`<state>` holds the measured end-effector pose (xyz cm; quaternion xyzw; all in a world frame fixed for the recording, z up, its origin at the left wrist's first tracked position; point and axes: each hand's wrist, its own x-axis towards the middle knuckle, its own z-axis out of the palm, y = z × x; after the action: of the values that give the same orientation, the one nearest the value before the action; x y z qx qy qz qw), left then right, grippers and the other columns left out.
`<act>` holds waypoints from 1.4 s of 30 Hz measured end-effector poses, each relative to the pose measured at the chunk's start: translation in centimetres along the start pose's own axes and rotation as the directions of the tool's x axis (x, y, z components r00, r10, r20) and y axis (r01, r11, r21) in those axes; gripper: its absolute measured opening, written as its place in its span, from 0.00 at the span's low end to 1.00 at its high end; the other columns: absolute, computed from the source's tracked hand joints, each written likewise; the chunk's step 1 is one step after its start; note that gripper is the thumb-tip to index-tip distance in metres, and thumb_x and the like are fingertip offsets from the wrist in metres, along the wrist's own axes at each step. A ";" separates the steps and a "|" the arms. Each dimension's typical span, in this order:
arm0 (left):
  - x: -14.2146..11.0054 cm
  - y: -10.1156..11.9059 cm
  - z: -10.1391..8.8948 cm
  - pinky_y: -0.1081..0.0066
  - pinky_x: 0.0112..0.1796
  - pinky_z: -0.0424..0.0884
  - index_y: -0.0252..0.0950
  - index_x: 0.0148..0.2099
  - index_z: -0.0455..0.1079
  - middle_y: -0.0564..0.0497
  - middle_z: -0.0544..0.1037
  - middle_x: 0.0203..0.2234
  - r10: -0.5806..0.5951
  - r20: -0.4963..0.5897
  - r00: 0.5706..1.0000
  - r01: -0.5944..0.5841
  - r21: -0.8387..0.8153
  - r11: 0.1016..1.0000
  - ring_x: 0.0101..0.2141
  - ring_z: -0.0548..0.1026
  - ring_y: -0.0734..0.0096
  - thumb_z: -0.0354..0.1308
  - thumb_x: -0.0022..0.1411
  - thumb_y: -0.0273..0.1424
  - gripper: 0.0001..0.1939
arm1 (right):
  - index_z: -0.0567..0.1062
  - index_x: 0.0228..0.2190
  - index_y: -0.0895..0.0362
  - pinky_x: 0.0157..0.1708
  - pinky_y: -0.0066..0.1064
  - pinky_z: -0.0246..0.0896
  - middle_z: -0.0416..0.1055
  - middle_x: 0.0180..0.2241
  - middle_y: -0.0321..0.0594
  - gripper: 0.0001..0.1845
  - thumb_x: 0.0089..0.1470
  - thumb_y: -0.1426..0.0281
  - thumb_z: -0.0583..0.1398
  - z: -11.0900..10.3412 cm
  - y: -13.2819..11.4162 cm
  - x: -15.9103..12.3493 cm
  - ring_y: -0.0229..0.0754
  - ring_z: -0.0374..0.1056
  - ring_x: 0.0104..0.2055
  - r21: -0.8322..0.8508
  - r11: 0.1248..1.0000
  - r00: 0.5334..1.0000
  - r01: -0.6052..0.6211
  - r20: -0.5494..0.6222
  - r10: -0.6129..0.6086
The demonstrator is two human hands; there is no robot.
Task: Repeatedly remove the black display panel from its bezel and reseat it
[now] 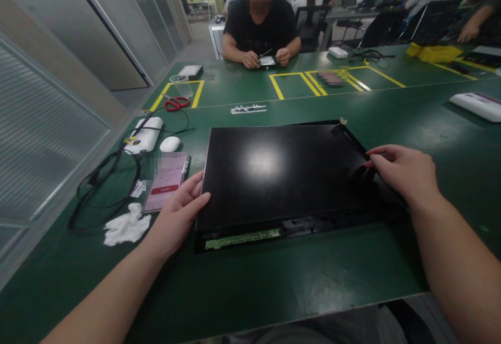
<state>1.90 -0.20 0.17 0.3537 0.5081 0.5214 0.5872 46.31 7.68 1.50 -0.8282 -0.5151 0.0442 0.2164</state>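
Observation:
A black LCD panel [250, 177] lies on a black frame [348, 135] on the bench, not quite lined up with it. Along the near edge a green circuit board strip [242, 238] shows. My left hand [182, 211] holds the panel's left edge, thumb on top and fingers at the side. At the right edge my right hand [407, 172] is closed, thumb and forefinger pinched together; whatever lies between the fingertips is too small to make out. Beside my left hand lies a phone [166, 182] with a lit screen.
Crumpled tissue [127, 225], black cables [105, 182], a white earbud case [170, 144], a white device [144, 134] and red-handled scissors [177, 104] lie to the left. White strips [248, 109] lie beyond the panel. Across the green bench [274, 292] a person [260, 25] handles a small device.

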 end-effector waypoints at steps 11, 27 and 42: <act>0.3 -0.3 -0.3 0.58 0.56 0.83 0.42 0.61 0.81 0.46 0.87 0.57 -0.002 0.018 1.000 0.002 -0.006 1.000 0.61 0.82 0.43 0.83 0.52 0.35 0.34 | 0.86 0.36 0.48 0.37 0.41 0.64 0.84 0.31 0.38 0.18 0.47 0.62 0.58 0.5 0.8 0.3 0.55 0.80 0.42 0.000 1.000 1.000 0.011 -0.007 -0.011; 0.2 -0.1 -0.2 0.59 0.56 0.83 0.41 0.61 0.80 0.46 0.88 0.56 0.016 0.011 1.000 -0.017 0.038 0.999 0.61 0.82 0.44 0.82 0.53 0.34 0.33 | 0.86 0.38 0.48 0.44 0.45 0.67 0.85 0.32 0.38 0.19 0.49 0.63 0.58 0.3 0.7 0.2 0.57 0.81 0.47 0.028 0.999 0.998 -0.036 0.047 0.035; 0.2 0.0 -0.1 0.56 0.54 0.84 0.41 0.60 0.79 0.46 0.89 0.52 -0.020 0.002 1.000 0.020 0.031 0.999 0.59 0.83 0.42 0.83 0.50 0.36 0.36 | 0.86 0.35 0.48 0.48 0.48 0.70 0.84 0.30 0.37 0.17 0.48 0.63 0.58 0.4 0.7 0.3 0.57 0.81 0.44 0.072 0.997 0.999 -0.034 0.026 0.032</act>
<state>1.81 -0.05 0.16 0.3582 0.5191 0.5073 0.5873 46.90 7.79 0.93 -0.8276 -0.5021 0.0767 0.2390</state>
